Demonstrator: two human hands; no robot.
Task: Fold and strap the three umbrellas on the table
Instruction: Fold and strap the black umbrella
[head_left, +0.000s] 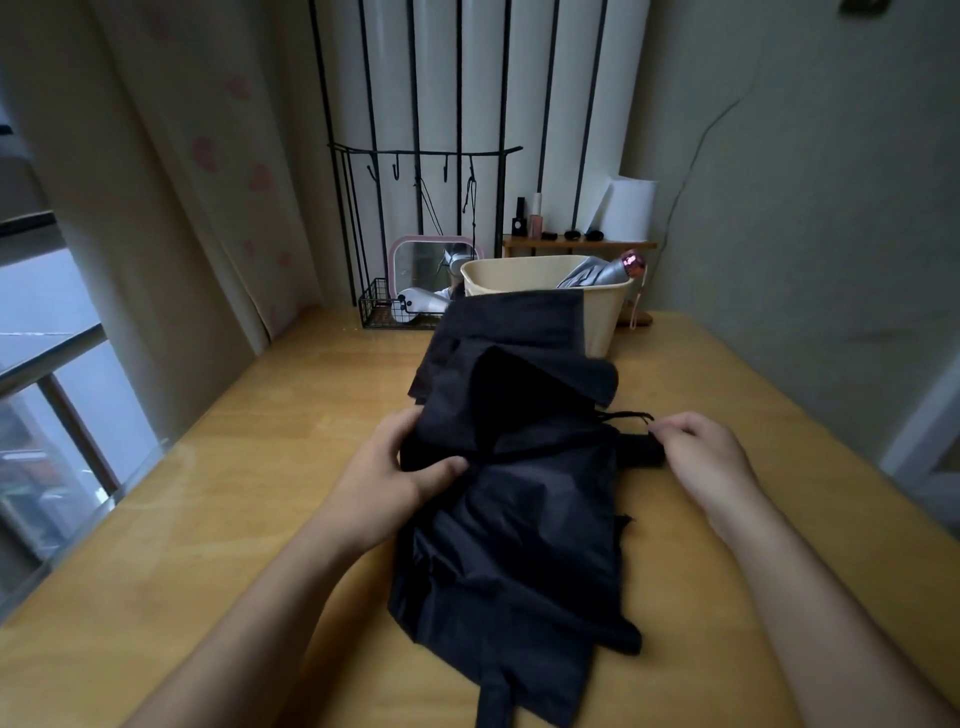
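Observation:
A black umbrella (519, 499) lies collapsed across the wooden table (208, 509), its loose canopy spread toward and away from me. My left hand (400, 462) grips the gathered fabric at the umbrella's left end, thumb on top. My right hand (701, 447) pinches the thin black wrist cord (628, 415) beside the black handle (641, 449) at the right end. A strap tab (493, 696) hangs from the near edge of the canopy. A silver umbrella (597, 273) with a pink handle (632, 264) lies in the cream basket (602, 317) at the back.
A black wire basket (379, 306) and a pink-framed mirror (431, 265) stand behind the black umbrella. A small wooden shelf (576, 244) with bottles and a paper roll (631, 208) sits at the back right. A window is on the left.

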